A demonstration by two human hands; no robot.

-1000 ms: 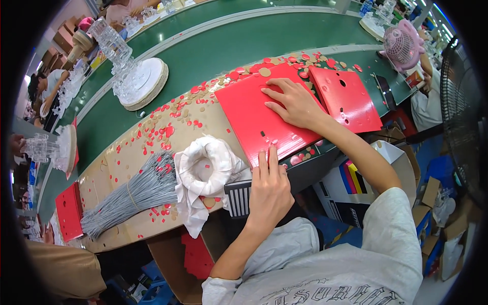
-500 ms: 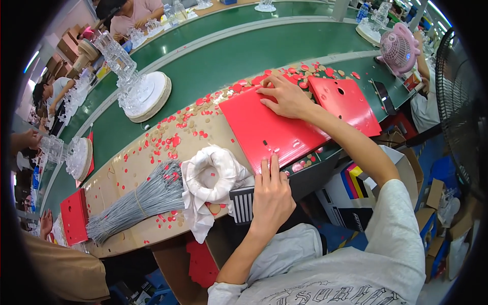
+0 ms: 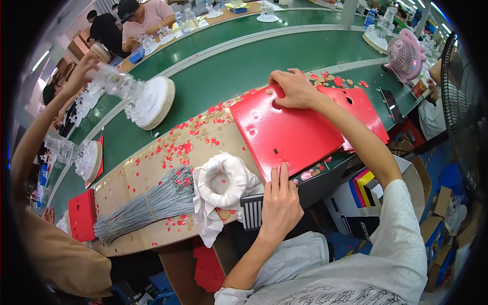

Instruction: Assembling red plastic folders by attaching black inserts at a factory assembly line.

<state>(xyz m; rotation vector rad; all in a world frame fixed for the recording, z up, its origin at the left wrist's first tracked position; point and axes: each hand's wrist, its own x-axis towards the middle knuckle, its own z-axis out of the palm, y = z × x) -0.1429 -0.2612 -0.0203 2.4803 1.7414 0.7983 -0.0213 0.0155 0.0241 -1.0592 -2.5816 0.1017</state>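
A red corrugated plastic sheet (image 3: 284, 137) with a punched hole lies slantwise in front of me, apparently on more red sheets. My right hand (image 3: 295, 90) is closed on its far edge, fingers over the rim and thumb by the hole. At the near corner, my left hand (image 3: 282, 203) rests stretched fingers on the sheet; its thumb is hidden. Another stack of red sheets (image 3: 370, 114) lies just to the right, partly under my right forearm. Small red and tan punched-out discs (image 3: 188, 147) are scattered around the work area.
Left of my hands are a white cloth-wrapped ring (image 3: 221, 180) and a bundle of grey wire ties (image 3: 147, 206). A clear tiered piece on a round base (image 3: 157, 101) stands on the green conveyor (image 3: 223, 66), a co-worker's hand at its top. A pink fan (image 3: 405, 55) stands right.
My right hand has shifted onto the sheet's far edge and now grips it at the hole. The sheet covers more of the right stack. A co-worker's arm has risen to the clear piece.
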